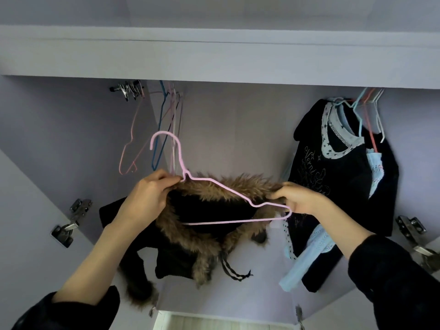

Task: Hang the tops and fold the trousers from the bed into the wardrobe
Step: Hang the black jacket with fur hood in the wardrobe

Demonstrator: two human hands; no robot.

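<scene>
Left hand (145, 194): fingers pinching fur-trimmed black top (204, 210) beside pink hanger (228, 198) neck.
Right hand (297, 198): fingers gripping fur edge (hanger's shoulder).
Room: open wardrobe middle.

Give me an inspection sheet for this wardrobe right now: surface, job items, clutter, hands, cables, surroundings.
Surface: lilac wardrobe back panel, bare between the two hanger groups.
Job's things: black fur-trimmed jacket partly on the pink hanger, not yet hung; black printed top already hanging at right.
Clutter: empty hangers at upper left.
Grippers: left hand and right hand grip the fur collar at the hanger.
Cables: nothing seen.
Surroundings: door hinges on both sides.
</scene>
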